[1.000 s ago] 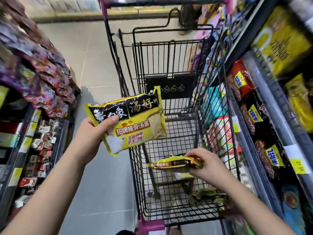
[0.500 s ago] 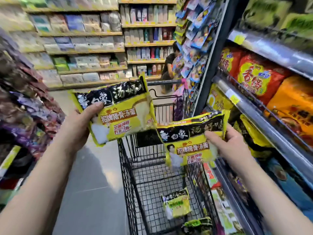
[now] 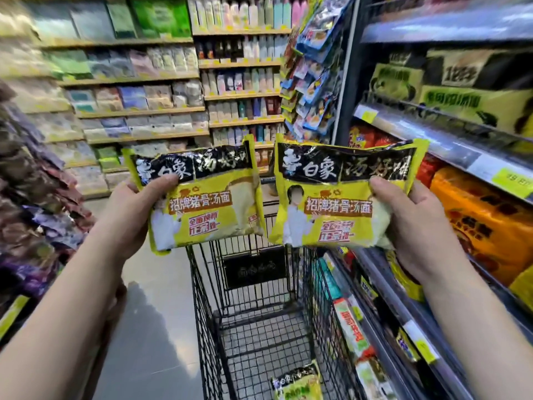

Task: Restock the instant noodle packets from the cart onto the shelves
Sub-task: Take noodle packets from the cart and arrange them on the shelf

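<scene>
My left hand (image 3: 129,215) grips one yellow-and-black instant noodle packet (image 3: 207,197) by its left edge, face toward me. My right hand (image 3: 415,223) grips a second, matching noodle packet (image 3: 337,194) by its right edge. Both packets are held upright side by side, at chest height above the black wire cart (image 3: 259,327). One more yellow noodle packet (image 3: 297,383) lies on the cart's floor near the front. The noodle shelves (image 3: 450,142) stand just right of my right hand, stocked with orange, red and yellow multipacks.
The cart stands close against the right-hand shelf unit. A hanging rack of snack bags (image 3: 311,70) sits at the shelf's end. More bagged goods (image 3: 37,192) hang on the left. Grey floor (image 3: 150,327) lies between left display and cart; stocked shelves (image 3: 150,82) line the far wall.
My right hand lifted a packet out of the cart and raised it beside the one in my left hand. My view tilted up from the cart toward the shelves.
</scene>
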`<state>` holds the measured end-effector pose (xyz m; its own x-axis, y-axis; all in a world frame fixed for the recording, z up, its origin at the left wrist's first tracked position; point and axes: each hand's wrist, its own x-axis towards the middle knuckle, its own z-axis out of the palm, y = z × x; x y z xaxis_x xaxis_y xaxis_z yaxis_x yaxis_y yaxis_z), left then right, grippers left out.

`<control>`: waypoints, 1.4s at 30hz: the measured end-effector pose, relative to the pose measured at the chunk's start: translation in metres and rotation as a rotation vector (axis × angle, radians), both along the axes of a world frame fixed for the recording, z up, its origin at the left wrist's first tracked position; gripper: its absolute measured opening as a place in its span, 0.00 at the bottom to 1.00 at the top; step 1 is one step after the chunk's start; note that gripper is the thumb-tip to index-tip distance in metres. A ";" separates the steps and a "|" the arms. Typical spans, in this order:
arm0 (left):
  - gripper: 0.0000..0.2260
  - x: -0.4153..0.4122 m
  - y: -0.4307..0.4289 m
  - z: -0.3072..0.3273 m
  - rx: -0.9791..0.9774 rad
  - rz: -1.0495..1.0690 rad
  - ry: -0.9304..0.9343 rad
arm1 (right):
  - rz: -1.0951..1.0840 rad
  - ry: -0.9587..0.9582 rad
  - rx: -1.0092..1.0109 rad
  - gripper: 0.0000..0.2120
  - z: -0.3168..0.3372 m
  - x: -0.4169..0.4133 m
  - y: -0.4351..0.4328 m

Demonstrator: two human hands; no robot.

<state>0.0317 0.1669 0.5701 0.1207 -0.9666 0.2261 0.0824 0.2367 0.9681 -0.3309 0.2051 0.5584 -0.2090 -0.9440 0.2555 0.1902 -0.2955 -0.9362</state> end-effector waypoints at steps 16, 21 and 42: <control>0.38 -0.034 -0.014 -0.002 0.054 -0.267 0.016 | -0.194 -0.012 -0.012 0.06 0.015 0.005 0.083; 0.40 -0.037 -0.014 -0.012 0.108 -0.436 0.043 | -0.414 -0.028 0.013 0.05 0.011 0.029 0.152; 0.44 -0.212 0.261 -0.036 0.168 -1.425 -0.089 | -1.422 -0.117 0.060 0.07 -0.020 0.148 0.571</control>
